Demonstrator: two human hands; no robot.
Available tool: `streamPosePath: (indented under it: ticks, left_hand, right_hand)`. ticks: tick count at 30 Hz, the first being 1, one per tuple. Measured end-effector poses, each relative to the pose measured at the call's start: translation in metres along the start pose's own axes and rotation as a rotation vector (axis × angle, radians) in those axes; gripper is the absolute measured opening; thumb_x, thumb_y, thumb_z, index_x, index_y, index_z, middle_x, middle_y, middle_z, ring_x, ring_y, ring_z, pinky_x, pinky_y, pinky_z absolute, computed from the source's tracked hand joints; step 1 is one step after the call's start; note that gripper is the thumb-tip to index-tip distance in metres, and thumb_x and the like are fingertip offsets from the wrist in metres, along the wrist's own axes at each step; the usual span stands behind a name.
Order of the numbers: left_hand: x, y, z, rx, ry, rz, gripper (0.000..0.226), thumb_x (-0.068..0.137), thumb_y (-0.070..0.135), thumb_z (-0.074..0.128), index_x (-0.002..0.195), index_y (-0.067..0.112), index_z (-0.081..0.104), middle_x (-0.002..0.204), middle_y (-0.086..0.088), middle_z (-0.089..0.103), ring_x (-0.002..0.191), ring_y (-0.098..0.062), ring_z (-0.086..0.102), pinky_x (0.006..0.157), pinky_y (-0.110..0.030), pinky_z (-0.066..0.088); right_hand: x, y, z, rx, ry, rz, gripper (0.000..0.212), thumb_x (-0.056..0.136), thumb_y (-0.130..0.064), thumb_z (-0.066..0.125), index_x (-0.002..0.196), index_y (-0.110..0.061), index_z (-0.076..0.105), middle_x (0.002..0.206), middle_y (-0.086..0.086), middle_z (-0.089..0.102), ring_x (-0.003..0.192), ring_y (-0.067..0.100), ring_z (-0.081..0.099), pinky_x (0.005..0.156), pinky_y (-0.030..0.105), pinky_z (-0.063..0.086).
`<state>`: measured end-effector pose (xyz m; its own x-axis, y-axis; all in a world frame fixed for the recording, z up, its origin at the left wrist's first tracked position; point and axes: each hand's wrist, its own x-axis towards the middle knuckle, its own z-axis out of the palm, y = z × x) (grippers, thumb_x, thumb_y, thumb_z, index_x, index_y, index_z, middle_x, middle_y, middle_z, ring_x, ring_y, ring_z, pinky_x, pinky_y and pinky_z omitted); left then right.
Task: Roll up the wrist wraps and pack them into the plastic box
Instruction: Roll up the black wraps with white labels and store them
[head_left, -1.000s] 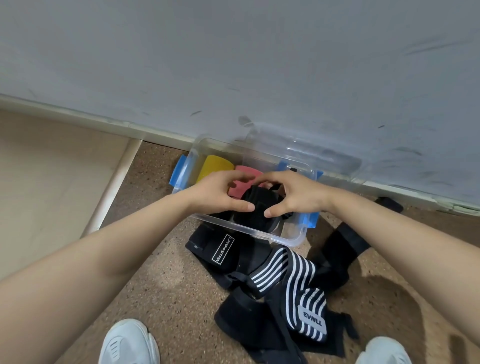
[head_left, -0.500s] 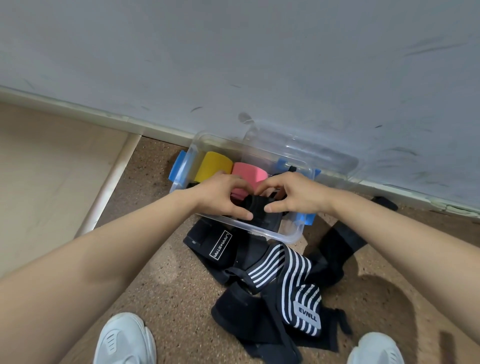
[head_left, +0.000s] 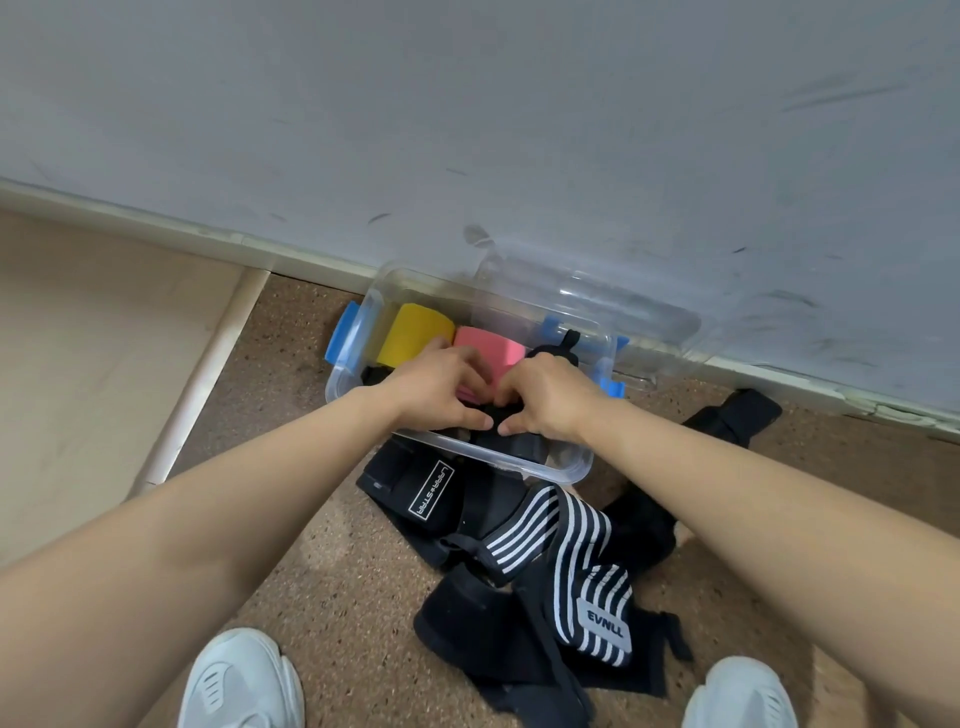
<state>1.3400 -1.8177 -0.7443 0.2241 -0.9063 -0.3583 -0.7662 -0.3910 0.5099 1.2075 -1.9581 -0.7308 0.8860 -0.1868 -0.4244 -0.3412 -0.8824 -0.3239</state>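
Black and tightly rolled, the wrist wrap sits low in the clear plastic box, both hands on it: left hand and right hand pinch it from either side. Behind it, yellow roll and pink roll. Striped wraps sprawl on the floor.

— What's down on that speckled brown floor?
— The clear plastic box by the wall, a heap of unrolled wrist wraps just in front, one more black wrap off right, two white shoes.
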Motion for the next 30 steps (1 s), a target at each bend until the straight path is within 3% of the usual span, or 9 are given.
streamPosePath:
  ticks: [8,13,16,18,20,22,25,27,30]
  left_hand:
    - [-0.018,0.004,-0.006,-0.024,0.051,0.033,0.034,0.09,0.045,0.069,0.118,0.029,0.075,0.133,0.009,0.065,0.122,-0.018,0.053,0.102,-0.044,0.047]
    - [-0.068,0.023,0.002,0.044,0.422,0.145,0.019,0.091,0.035,0.07,0.105,0.022,0.074,0.096,0.01,0.065,0.093,-0.017,0.056,0.076,-0.039,0.05]
    - [-0.1,0.041,0.015,0.051,0.554,0.275,0.011,0.091,0.028,0.069,0.094,0.018,0.068,0.084,0.008,0.058,0.082,-0.016,0.052,0.068,-0.033,0.044]
    - [-0.116,0.049,0.03,0.06,0.506,0.323,0.013,0.09,0.031,0.065,0.093,0.019,0.066,0.084,0.007,0.057,0.081,-0.018,0.055,0.068,-0.034,0.046]
    - [-0.128,0.052,0.051,0.083,0.383,0.344,0.019,0.09,0.038,0.064,0.098,0.022,0.066,0.09,0.007,0.06,0.086,-0.018,0.057,0.074,-0.038,0.051]
    - [-0.136,0.054,0.074,0.15,0.18,0.336,0.035,0.09,0.049,0.062,0.115,0.025,0.067,0.107,0.006,0.064,0.098,-0.019,0.059,0.086,-0.041,0.052]
    - [-0.143,0.056,0.106,0.285,-0.08,0.242,0.06,0.092,0.057,0.06,0.145,0.03,0.053,0.139,0.007,0.057,0.129,-0.021,0.048,0.106,-0.04,0.044]
    - [-0.147,0.056,0.12,0.36,-0.12,0.19,0.06,0.093,0.056,0.061,0.146,0.03,0.051,0.133,0.007,0.06,0.131,-0.024,0.045,0.104,-0.04,0.043]
    - [-0.154,0.057,0.126,0.385,-0.079,0.187,0.046,0.092,0.051,0.067,0.13,0.026,0.065,0.111,0.004,0.068,0.114,-0.026,0.053,0.092,-0.04,0.048]
  right_hand:
    - [-0.024,0.002,-0.028,0.056,-0.035,-0.049,0.046,0.084,-0.034,0.081,0.128,-0.024,0.069,0.121,-0.003,0.072,0.112,0.019,0.064,0.095,0.031,0.049]
    - [-0.096,0.014,-0.027,0.206,0.537,-0.066,0.007,0.087,-0.019,0.074,0.094,-0.018,0.073,0.084,-0.004,0.065,0.079,0.017,0.06,0.077,0.038,0.053]
    - [-0.14,0.022,0.002,0.326,0.731,0.094,0.01,0.084,-0.014,0.069,0.08,-0.019,0.061,0.071,-0.007,0.051,0.066,0.015,0.051,0.066,0.033,0.046]
    - [-0.157,0.034,0.025,0.365,0.652,0.171,0.012,0.085,-0.017,0.069,0.08,-0.021,0.058,0.074,-0.008,0.053,0.068,0.015,0.053,0.069,0.034,0.047]
    - [-0.168,0.047,0.047,0.309,0.395,0.184,0.01,0.088,-0.027,0.071,0.093,-0.023,0.063,0.09,-0.006,0.061,0.083,0.016,0.057,0.08,0.037,0.05]
    - [-0.177,0.054,0.065,0.191,0.122,0.123,0.034,0.088,-0.041,0.071,0.118,-0.026,0.064,0.115,-0.005,0.064,0.108,0.019,0.052,0.094,0.038,0.046]
    - [-0.186,0.056,0.09,-0.02,-0.057,0.056,0.067,0.087,-0.051,0.069,0.147,-0.032,0.047,0.14,-0.01,0.052,0.126,0.021,0.035,0.105,0.041,0.035]
    - [-0.189,0.056,0.097,-0.197,-0.073,0.045,0.067,0.089,-0.049,0.068,0.149,-0.033,0.042,0.131,-0.007,0.051,0.118,0.022,0.035,0.1,0.041,0.033]
    - [-0.195,0.055,0.093,-0.268,-0.112,0.046,0.035,0.093,-0.039,0.066,0.126,-0.03,0.059,0.115,-0.004,0.057,0.109,0.021,0.042,0.09,0.037,0.035]
